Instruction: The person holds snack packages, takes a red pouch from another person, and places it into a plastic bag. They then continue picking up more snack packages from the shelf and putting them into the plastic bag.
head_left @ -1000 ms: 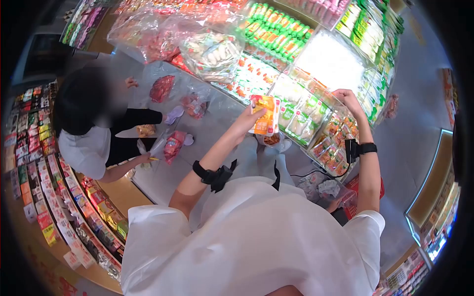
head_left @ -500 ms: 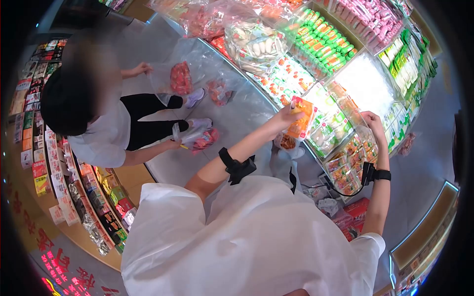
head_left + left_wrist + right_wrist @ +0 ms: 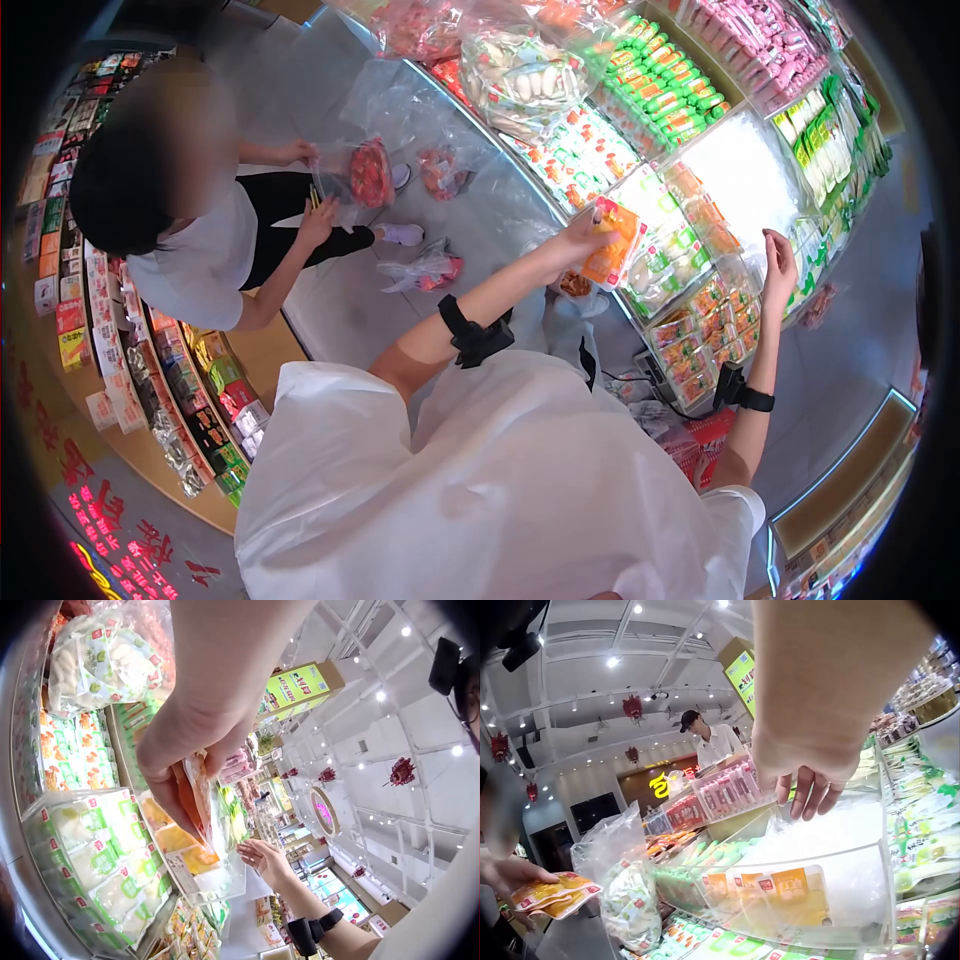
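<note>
— Right hand (image 3: 781,270) has shifted outward from the clear tray (image 3: 859,907), its fingers straighter; the bystander's hand (image 3: 318,222) has come up. State of both worker's hands?

— From where I stand: left hand (image 3: 578,246) pinches the orange packets (image 3: 612,252) beside the near left edge of the display (image 3: 535,181). Right is loose, holding nothing, by the bright bin (image 3: 740,180).

— Bearings?

— Matching packets (image 3: 776,891) sit in that narrow tray along the bin's edge, between the two hands; right appears nearer. Held packets lie with their long axis roughly across the left fingers.

— Labels?

— Red logo patches on the packets, too small to read. Green sign (image 3: 300,684): large characters, apparently 划算. No other wording confirmed.
</note>
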### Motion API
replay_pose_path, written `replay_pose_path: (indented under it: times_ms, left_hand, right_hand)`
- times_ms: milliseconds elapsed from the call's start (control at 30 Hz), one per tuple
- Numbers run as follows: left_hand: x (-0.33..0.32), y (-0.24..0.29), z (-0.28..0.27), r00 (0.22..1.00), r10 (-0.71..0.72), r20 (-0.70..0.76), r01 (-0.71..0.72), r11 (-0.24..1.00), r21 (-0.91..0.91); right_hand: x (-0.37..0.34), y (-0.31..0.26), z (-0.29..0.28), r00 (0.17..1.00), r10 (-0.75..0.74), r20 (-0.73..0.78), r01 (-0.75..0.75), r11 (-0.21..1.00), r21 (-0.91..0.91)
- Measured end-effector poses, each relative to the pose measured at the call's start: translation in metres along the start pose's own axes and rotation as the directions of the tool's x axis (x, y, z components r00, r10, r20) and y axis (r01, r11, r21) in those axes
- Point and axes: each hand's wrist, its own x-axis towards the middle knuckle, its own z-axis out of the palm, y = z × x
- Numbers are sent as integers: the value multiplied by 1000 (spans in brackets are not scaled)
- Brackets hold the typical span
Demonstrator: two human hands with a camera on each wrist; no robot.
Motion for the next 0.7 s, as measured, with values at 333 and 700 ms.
replay_pose_path:
  times_ms: [333,700]
  left_hand:
    - [4,2,-17,998,56,-20,-55,996,67]
    - [-16,15,-48,999,-42,3,42,995,-89]
  right_hand:
    - [-58,-69,44,987,21,157,-37,994,100]
    - [-98,-108,117,899,96,427,-220,942,252]
